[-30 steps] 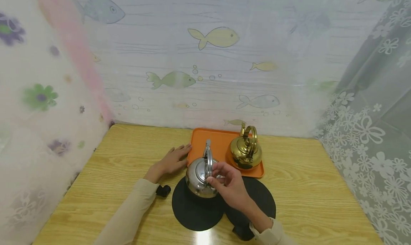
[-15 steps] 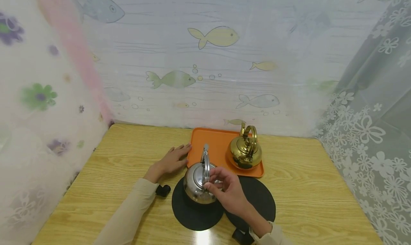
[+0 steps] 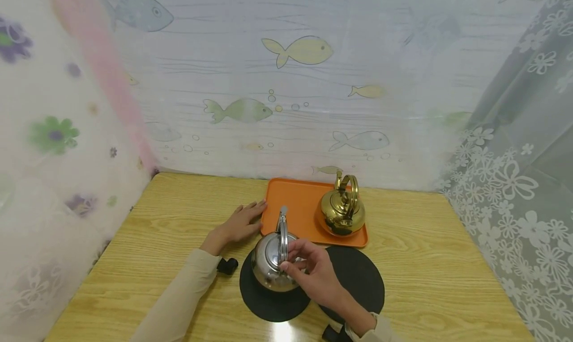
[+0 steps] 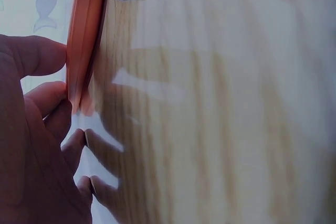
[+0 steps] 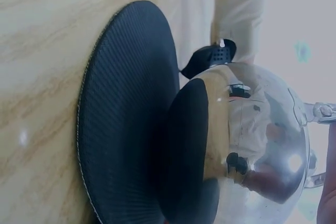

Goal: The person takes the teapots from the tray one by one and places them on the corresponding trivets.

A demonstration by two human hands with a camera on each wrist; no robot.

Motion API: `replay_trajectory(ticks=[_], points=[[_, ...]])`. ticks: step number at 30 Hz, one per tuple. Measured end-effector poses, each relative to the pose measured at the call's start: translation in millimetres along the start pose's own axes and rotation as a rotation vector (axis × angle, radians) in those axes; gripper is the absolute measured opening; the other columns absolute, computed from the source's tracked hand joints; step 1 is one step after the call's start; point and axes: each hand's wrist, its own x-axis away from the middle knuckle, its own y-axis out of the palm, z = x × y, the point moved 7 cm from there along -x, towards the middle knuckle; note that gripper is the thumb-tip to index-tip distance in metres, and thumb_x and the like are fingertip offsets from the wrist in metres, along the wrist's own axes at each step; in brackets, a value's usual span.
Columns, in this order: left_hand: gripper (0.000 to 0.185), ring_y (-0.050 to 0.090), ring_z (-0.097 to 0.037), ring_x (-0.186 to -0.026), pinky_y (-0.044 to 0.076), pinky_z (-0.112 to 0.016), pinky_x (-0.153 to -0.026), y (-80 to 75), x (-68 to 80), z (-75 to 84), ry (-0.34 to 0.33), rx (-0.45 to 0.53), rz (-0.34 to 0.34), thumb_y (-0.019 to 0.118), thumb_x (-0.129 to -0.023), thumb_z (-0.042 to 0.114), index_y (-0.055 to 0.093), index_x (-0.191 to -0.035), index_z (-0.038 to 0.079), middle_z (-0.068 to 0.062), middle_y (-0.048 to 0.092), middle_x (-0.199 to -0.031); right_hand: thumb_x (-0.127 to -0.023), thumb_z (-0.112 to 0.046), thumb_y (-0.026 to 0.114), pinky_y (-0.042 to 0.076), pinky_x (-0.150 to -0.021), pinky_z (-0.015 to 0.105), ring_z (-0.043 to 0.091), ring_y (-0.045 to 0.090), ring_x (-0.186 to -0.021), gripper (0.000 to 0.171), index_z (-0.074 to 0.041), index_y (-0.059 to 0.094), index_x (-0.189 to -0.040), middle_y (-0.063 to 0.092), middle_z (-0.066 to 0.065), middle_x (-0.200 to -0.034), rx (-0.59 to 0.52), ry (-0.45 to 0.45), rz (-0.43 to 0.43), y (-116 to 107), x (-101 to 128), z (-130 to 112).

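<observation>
Both hands work near the orange tray (image 3: 300,202), which serves as the landmark. Right hand (image 3: 313,272) curls its fingers around the upright handle of the silver kettle (image 3: 270,265), pinching the handle near its lower end, just in front of the tray's near-left corner. Left hand (image 3: 239,225) lies flat with fingers straight and spread a little, resting on the tabletop (image 3: 170,232) to the left of the tray, its fingertips touching the tray's left rim; the left wrist view shows the fingers (image 4: 39,56) against that orange edge (image 4: 84,40).

Largest is the wooden tabletop, which carries everything. Next comes the tray, set toward the back. In front of the tray lie 2 round black mats: the left mat (image 3: 264,302) sits under the silver kettle, and the right mat (image 3: 360,282) overlaps it from the right, close to the tray's front edge. From the right wrist view the kettle's mirrored belly (image 5: 252,145) sits low over the black mat (image 5: 126,108); whether it touches cannot be told. A gold kettle (image 3: 342,213) stands upright on the right half of the tray, well apart from both hands.
</observation>
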Motion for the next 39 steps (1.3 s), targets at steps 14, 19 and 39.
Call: replay_trajectory(ticks=[14,19,39], points=[[0.06,0.027,-0.052,-0.148,0.011,-0.075,-0.115,-7.2,1.7,10.4,-0.005,0.009,-0.012,0.053,-0.104,0.022,0.036,-0.155,-0.004,-0.024,0.031,-0.162,-0.09,0.01,0.069,0.061,-0.067,0.027,0.002,0.065,-0.087,0.021,0.007,0.062,-0.11,0.061,0.027,-0.09,-0.008,0.025,0.007,4,4,1],[0.06,0.026,-0.05,-0.149,0.011,-0.074,-0.116,-6.5,1.9,10.1,-0.017,0.008,-0.024,0.053,-0.105,0.021,0.035,-0.156,-0.004,-0.023,0.03,-0.163,-0.09,0.01,0.069,0.061,-0.066,0.028,0.002,0.065,-0.087,0.022,0.007,0.062,-0.11,0.062,0.027,-0.091,-0.001,0.025,0.003,6,6,2],[0.06,0.027,-0.053,-0.147,0.012,-0.074,-0.115,-5.4,2.3,8.1,0.004,-0.016,0.003,0.052,-0.104,0.022,0.035,-0.155,-0.004,-0.025,0.031,-0.162,-0.091,0.008,0.068,0.061,-0.069,0.026,0.002,0.065,-0.088,0.022,0.007,0.063,-0.113,0.061,0.029,-0.091,-0.05,0.057,0.016,17,17,11]])
